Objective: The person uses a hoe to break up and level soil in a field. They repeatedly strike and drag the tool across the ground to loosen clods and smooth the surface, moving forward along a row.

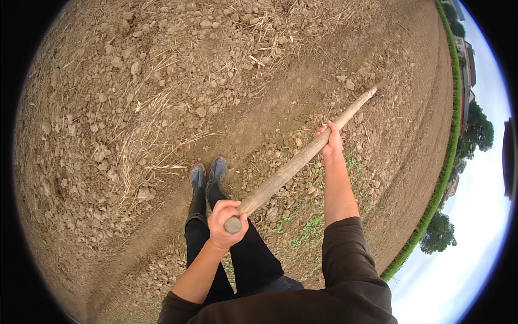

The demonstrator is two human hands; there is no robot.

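A long, pale wooden tool handle [289,168] runs slantwise in front of me, raised over the soil. My left hand [226,224] is wrapped around its near end, whose round butt shows between thumb and fingers. Farther along, my right hand [334,141] grips the shaft from below, with the thumb against it. At the far end sits a small brownish part [382,83], too blurred and foreshortened to tell what kind of tool head it is.
Dry, cloddy soil [101,162] spreads around me, strewn with straw [133,150]. My black boots [207,178] stand together beside a smoother, trodden strip [259,125]. Small green weeds [307,233] grow near my right side. Along the field's edge runs a green hedge [455,101], with trees [477,131] and buildings beyond.
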